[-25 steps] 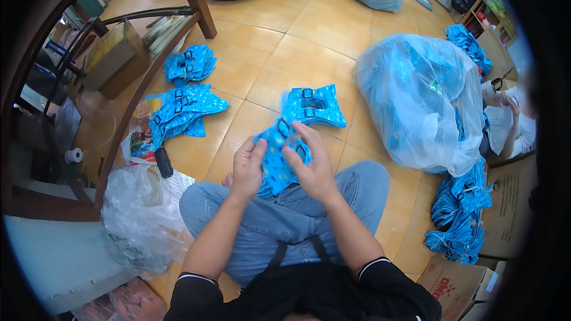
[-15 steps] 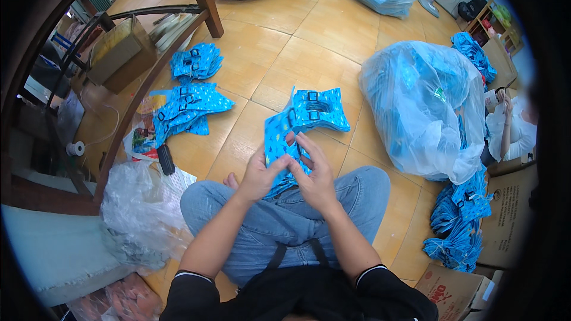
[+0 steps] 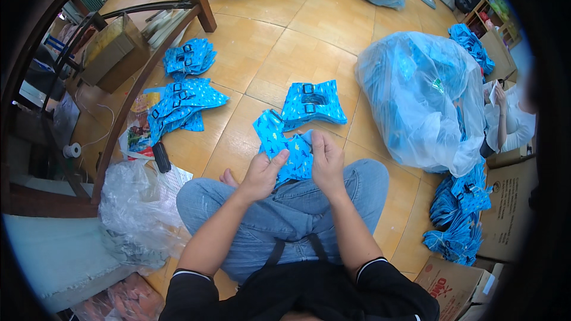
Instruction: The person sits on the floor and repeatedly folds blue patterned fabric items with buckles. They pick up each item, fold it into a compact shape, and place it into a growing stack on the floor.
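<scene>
A blue printed fabric piece (image 3: 279,142), dotted with small dark and yellow figures, is stretched between my two hands above my lap. My left hand (image 3: 265,176) pinches its left side, thumb on top. Its right side is gripped by my right hand (image 3: 328,159), the fingers curled round the edge. Just beyond, a stack of similar blue pieces with black buckles (image 3: 314,104) lies on the tiles. Two more buckled piles sit to the left, a nearer pile (image 3: 185,106) and a farther pile (image 3: 189,58).
To the right stands a big clear bag (image 3: 419,101) full of blue pieces, with loose blue bundles (image 3: 455,220) and cardboard boxes (image 3: 505,211) by it. On the left are crumpled clear plastic (image 3: 140,202), a black object (image 3: 161,157) and a wooden frame (image 3: 199,0). Another person (image 3: 511,116) sits far right.
My hands have moved apart, the right one going rightward and up from the middle of the fabric to its edge. The piece now lies flatter and more spread out.
</scene>
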`<state>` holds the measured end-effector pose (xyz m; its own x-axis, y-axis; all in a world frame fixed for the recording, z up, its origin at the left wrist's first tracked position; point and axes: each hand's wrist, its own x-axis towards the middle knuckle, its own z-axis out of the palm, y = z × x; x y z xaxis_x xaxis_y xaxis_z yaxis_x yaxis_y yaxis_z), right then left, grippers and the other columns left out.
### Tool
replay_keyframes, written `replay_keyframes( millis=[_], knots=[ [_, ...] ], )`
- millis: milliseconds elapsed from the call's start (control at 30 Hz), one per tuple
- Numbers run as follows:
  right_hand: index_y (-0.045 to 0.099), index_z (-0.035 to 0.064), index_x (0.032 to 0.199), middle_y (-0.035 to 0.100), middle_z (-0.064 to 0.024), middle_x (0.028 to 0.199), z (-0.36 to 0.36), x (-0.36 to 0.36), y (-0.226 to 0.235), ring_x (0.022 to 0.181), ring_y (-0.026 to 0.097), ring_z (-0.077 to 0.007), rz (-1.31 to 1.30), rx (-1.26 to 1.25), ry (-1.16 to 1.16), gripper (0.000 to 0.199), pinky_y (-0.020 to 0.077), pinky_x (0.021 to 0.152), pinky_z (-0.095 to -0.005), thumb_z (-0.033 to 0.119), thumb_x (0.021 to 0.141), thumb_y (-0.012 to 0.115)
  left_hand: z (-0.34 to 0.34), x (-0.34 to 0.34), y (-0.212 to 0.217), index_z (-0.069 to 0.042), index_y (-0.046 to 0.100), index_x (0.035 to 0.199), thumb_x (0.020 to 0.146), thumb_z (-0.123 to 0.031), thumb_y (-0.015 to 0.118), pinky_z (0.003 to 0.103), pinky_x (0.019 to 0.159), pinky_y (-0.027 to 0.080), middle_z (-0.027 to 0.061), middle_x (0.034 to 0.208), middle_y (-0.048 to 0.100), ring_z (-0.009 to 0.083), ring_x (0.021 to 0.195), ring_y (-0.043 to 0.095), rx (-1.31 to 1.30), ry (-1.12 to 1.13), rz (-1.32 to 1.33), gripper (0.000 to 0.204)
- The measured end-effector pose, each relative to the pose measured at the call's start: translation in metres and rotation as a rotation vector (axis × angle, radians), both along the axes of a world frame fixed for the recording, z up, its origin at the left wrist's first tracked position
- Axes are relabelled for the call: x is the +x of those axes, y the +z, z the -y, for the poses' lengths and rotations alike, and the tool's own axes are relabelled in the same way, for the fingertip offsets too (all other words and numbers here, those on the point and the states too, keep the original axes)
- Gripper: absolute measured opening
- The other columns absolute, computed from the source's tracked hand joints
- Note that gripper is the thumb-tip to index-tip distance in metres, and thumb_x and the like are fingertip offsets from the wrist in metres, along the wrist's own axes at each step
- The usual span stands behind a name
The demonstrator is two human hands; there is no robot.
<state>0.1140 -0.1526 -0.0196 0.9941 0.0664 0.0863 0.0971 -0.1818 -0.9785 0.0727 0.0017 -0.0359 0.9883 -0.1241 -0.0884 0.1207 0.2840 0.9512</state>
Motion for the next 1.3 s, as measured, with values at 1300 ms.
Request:
replay_keyframes(
  millis=[1300],
  knots=[
    [0.062,-0.0025,0.1,0.064,-0.0079,0.088,0.029,0.033,-0.065,0.074,0.064,-0.0148,0.206,-0.03,0.069,0.036,0.0556,0.071,-0.0343,0.012,0.073,0.08,-0.023,0.022,-0.012,-0.006,0.07,0.077,0.072,-0.001,0.065,0.035,0.082,0.047,0.0066,0.082,0.07,0.0215,0.087,0.062,0.546,0.156,0.487,0.008]
  ],
)
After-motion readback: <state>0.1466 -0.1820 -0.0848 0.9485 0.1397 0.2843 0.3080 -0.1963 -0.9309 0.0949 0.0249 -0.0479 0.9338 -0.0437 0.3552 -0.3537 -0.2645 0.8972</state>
